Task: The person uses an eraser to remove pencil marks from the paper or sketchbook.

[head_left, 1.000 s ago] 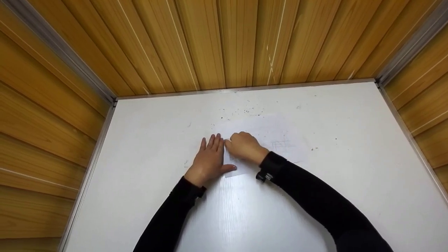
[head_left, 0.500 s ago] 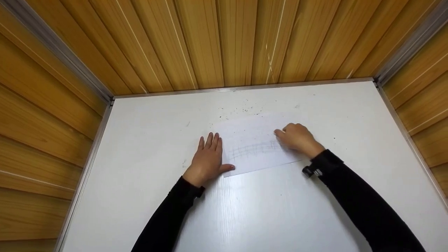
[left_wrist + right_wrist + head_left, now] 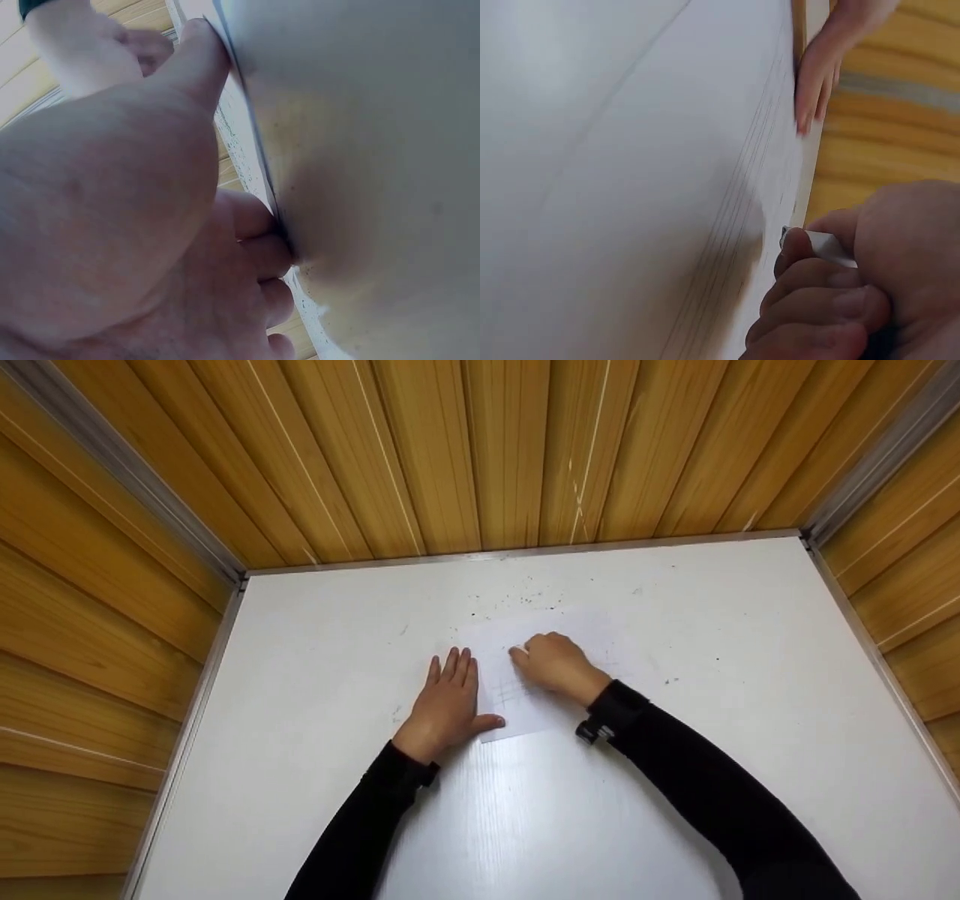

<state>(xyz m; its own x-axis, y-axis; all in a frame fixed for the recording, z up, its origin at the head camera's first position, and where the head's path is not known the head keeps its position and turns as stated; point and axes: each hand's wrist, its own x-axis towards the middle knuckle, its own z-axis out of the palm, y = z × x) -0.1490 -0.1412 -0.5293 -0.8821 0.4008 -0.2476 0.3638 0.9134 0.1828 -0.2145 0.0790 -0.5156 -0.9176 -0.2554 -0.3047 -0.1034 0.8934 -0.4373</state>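
A white sheet of paper (image 3: 521,720) with faint pencil lines (image 3: 507,691) lies flat on the white table. My left hand (image 3: 445,703) rests along the sheet's left edge, fingers straight and thumb (image 3: 491,721) spread over its lower left corner. Over the middle of the paper, my right hand (image 3: 559,667) has its fingers curled. It pinches a small white eraser (image 3: 826,245) with a dark corner, seen in the right wrist view between thumb and fingers. Part of the pencil lines is hidden beneath this hand. The left wrist view shows the left palm (image 3: 112,217) close up.
Dark crumbs (image 3: 529,600) are scattered on the table (image 3: 315,660) beyond the paper, with a few more (image 3: 670,682) to its right. Wood-patterned panels (image 3: 510,457) enclose the table at the back and both sides, joined by grey metal edging.
My right hand slid rightward across the paper with the eraser, then came back left to the middle. The left hand and the sheet have stayed in place.
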